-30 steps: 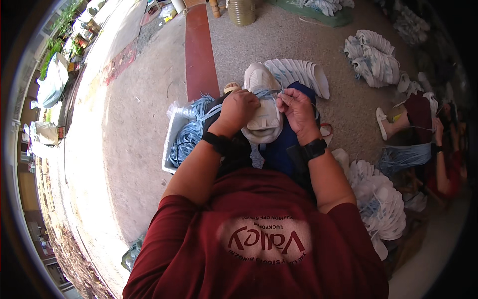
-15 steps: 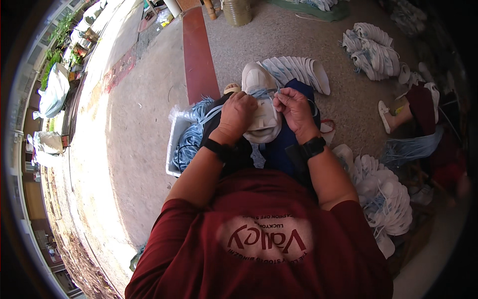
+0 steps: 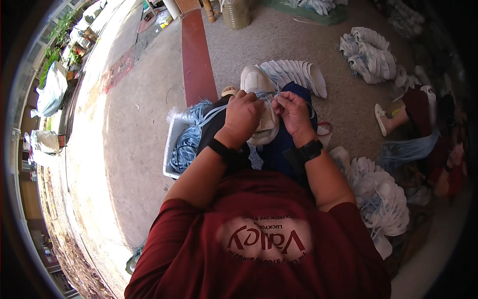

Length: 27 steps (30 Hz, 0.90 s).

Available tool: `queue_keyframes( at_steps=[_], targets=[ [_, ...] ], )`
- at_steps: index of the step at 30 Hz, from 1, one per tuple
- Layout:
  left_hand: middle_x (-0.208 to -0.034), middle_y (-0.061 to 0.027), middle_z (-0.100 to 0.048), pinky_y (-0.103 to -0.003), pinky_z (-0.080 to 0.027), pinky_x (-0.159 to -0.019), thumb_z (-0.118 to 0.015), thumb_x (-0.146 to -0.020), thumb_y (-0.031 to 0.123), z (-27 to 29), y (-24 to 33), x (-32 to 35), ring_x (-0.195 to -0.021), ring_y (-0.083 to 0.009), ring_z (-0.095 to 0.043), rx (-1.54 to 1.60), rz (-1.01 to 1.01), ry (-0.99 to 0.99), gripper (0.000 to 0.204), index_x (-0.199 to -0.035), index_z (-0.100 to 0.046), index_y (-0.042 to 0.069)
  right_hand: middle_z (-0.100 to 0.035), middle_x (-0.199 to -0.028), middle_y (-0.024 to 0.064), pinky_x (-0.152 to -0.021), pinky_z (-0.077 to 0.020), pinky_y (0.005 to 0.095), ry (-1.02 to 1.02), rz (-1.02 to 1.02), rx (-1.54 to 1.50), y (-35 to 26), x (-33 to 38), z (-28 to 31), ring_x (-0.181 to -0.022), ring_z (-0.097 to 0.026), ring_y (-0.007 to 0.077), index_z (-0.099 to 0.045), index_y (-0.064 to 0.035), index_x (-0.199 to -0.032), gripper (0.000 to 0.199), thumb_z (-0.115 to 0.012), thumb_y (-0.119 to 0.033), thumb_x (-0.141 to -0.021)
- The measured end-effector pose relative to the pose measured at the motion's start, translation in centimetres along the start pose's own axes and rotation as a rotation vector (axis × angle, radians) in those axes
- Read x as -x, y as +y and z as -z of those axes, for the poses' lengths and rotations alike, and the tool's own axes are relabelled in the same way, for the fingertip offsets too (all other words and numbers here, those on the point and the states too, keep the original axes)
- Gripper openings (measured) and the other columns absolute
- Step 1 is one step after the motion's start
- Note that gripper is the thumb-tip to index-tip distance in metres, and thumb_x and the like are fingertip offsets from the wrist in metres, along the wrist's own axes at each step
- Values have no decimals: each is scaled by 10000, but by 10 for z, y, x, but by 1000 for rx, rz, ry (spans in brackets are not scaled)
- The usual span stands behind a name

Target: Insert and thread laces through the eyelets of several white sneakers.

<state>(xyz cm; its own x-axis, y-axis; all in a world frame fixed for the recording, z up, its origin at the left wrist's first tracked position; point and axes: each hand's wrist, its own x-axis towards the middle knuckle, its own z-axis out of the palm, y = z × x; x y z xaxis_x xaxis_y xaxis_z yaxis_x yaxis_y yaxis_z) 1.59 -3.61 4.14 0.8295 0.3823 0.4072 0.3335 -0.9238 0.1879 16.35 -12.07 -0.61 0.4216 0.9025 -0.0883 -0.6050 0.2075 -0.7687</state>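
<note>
Your left hand (image 3: 243,117) curled over the white shoe (image 3: 269,120), its hold hidden, your right hand (image 3: 294,112) pinched on the blue lace (image 3: 262,93), the lace box (image 3: 168,160) at your lap's (image 3: 279,148) left edge, the shoe at the far edge, stacked shoes (image 3: 295,74) beyond.

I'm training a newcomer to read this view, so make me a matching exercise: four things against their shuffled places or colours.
Things:
1. Shoe
2. Heap of laces
3. Floor strip
4. Box

Places or colours:
A. Dark red
B. White, with the heap inside
C. Light blue
D. Between the left hand and the right hand

Pairs: 1-D; 2-C; 3-A; 4-B
</note>
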Motion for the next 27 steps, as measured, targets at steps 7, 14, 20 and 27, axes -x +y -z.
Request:
queue_keyframes(
  at_steps=[7,14,20,27],
  targets=[
    [-784,-47,-565,-381,-413,-702,-596,-717,149,-16,-8,-7,-841,-240,-543,-36,-66,71,60,-754,-600,101,-602,-733,79,-595,-445,221,62,4,-23,1,-4,-4,-617,-560,120,-564,29,-914,86,-572,-12,-839],
    [-718,-108,-569,-367,-468,-636,-538,-815,19,-18,5,-8,-711,-319,-604,770,69,143,92,-887,-489,50,-551,-651,9,-478,-371,225,30,-46,282,-9,-13,-11,-527,-475,78,-582,18,-840,40,-581,-18,-824],
    [-649,-84,-551,-333,-468,-541,-548,-848,77,31,28,32,-578,-262,-585,860,-271,-208,77,-888,-484,61,-556,-593,4,-499,-383,245,-179,63,1014,-23,-18,-30,-551,-477,77,-612,10,-714,99,-614,-62,-782],
    [-615,-59,-532,-329,-465,-514,-534,-868,96,33,19,49,-541,-237,-571,999,-134,-187,61,-891,-485,70,-557,-631,187,-553,-427,376,-447,226,1712,-29,-28,-40,-585,-560,300,-579,4,-676,120,-556,-109,-707]
  ],
)
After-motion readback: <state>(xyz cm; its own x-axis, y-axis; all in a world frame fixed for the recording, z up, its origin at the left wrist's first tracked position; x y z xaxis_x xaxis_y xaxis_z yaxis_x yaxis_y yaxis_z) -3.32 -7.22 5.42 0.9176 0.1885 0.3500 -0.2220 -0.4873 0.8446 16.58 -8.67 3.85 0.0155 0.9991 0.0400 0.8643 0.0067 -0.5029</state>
